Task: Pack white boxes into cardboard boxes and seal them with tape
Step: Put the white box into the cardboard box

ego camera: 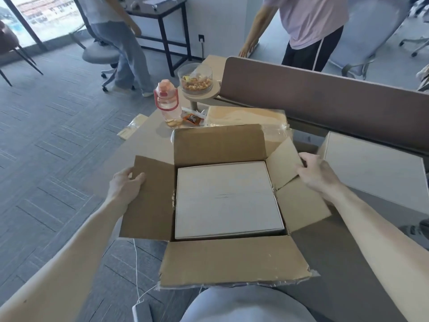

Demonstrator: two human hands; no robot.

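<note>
Directly ahead on the desk [148,145], open cardboard box [218,145], all four flaps splayed outward. Inside, white box [226,201] lying flat, nearly filling the opening, with a narrow gap along its right and near sides. Ragged edge and scraps of clear tape on the near flap [232,259].

On the left flap [151,205], left hand [126,184] gripping the outer edge: thumb on the upper face, fingers curled beneath. On the right flap [299,196], right hand [316,174] closed over the outer edge, fingers wrapped round the far part. Same flap creased across the middle into two angled panels.

To the right on the desk, second white box [373,175], just beyond the right hand and apart from the cardboard box. Behind the far flap, flattened cardboard sheet [246,116] with loose clear tape. Near the far left corner, pink-capped water bottle [167,103] upright, snack wrapper [192,118] beside it. Farther back, glass bowl of snacks [195,79] on a small round stand. Along the far right, brown desk partition [325,94]. Off the near desk edge, white cable [136,259] hanging down. In the background, two people standing, one by an office chair [99,54], one past the partition.
</note>
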